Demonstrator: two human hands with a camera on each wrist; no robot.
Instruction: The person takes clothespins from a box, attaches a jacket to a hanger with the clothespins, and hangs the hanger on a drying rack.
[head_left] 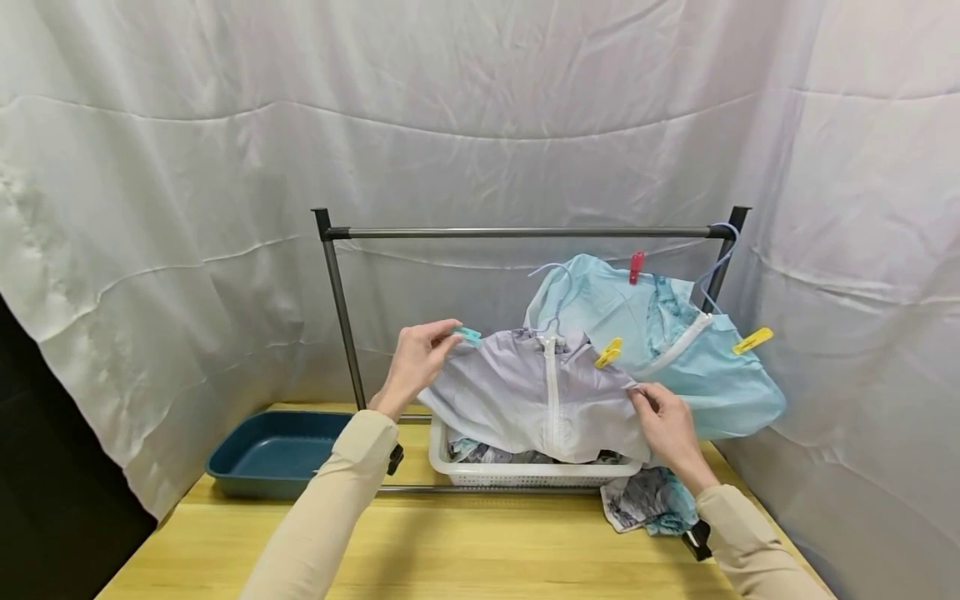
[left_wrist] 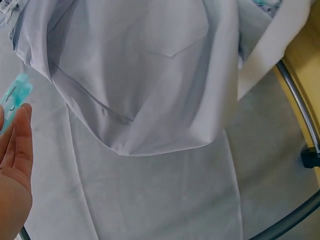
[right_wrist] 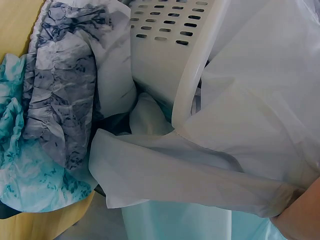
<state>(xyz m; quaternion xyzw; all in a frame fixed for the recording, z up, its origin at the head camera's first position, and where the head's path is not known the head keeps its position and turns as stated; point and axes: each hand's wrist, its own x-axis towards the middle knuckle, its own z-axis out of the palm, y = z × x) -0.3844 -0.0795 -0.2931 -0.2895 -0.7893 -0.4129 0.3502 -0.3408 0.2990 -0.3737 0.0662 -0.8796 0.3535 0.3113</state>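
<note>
My left hand (head_left: 416, 362) pinches a turquoise clothespin (head_left: 469, 335) at the left shoulder of a pale grey zip-up jacket (head_left: 502, 400). In the left wrist view the clothespin (left_wrist: 16, 95) is apart from the jacket's fabric. A light blue hanger (head_left: 558, 292) rises from the jacket's neck, its hook below the rail. One yellow clothespin (head_left: 608, 352) sits on the jacket's right shoulder. My right hand (head_left: 670, 425) pinches the jacket's right edge. Behind it hangs a light blue jacket (head_left: 600, 300) with a red clothespin (head_left: 636, 267) and another yellow clothespin (head_left: 752, 340).
A dark metal rack (head_left: 525, 233) stands across the table, with the blue jacket's hanger hooked at its right end. Under the grey jacket is a white basket (head_left: 525, 475) holding patterned cloth. A dark teal basin (head_left: 255, 487) stands left; bunched patterned fabric (head_left: 648, 500) hangs beside the basket.
</note>
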